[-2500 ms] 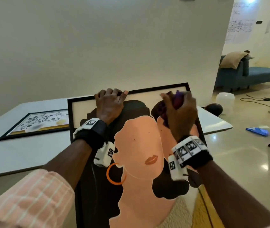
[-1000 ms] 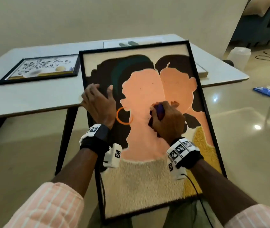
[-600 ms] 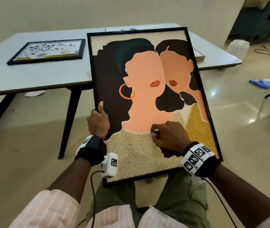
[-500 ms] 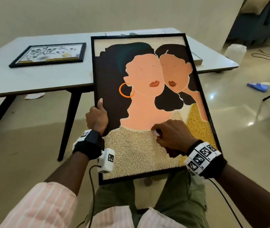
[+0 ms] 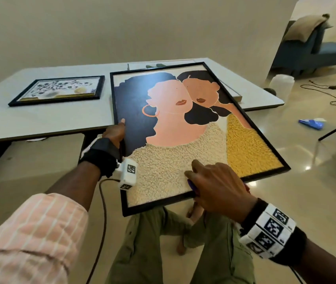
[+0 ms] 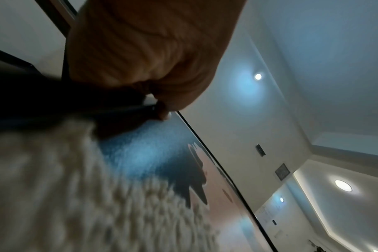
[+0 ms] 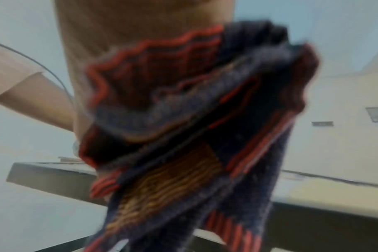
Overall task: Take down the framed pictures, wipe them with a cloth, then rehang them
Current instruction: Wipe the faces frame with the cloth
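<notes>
2 hands work on 1 large framed picture (image 5: 185, 128). The left hand (image 5: 115, 132) grips its left edge, thumb on the glass, fingers curled behind the thin black frame. The right hand (image 5: 214, 187) holds a bunched cloth (image 7: 194, 127), knitted, dark with red and mustard stripes, at the lower edge of the picture over the cream textured area. The picture is tilted, its bottom edge above the person's knees, its top over the white table (image 5: 46, 119). A smaller framed picture (image 5: 58, 90) lies flat there, well apart. No writing is legible.
</notes>
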